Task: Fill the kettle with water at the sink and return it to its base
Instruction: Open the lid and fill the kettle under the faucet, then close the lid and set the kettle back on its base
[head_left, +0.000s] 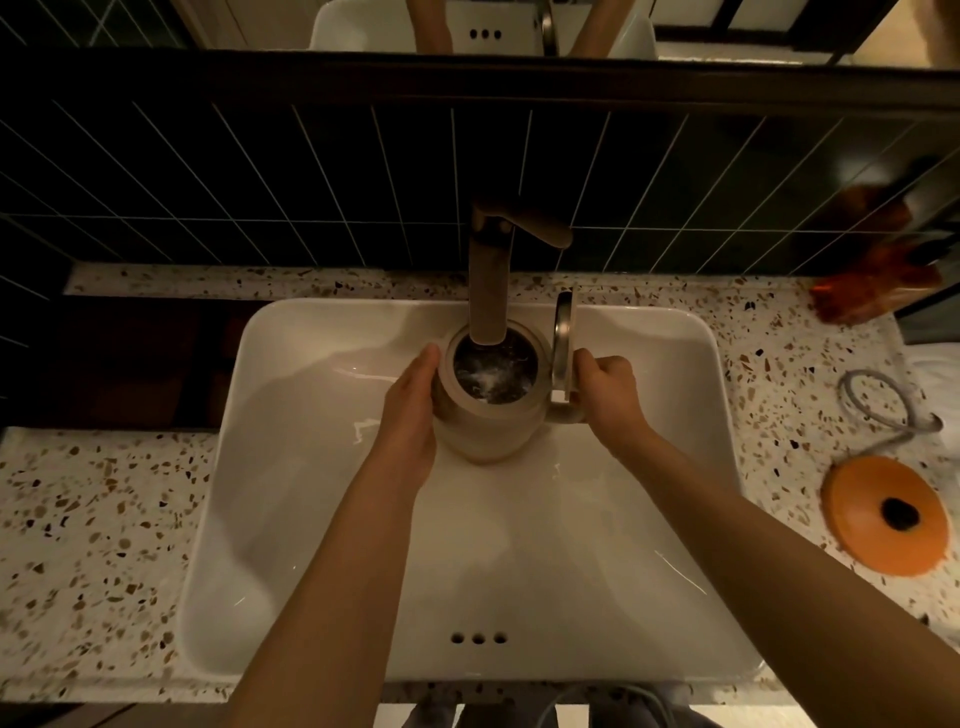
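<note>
Kettle: the beige kettle sits over the white sink basin, lid flipped up, mouth right under the tap.
Contents: water churns and foams inside.
Left hand: the left hand is cupped flat against the kettle's side.
Right hand: the right hand is closed round the handle.
Base: the orange base lies on the speckled counter, right of the sink, cord coiled behind it.
Room: the basin is bare all round the kettle.
</note>
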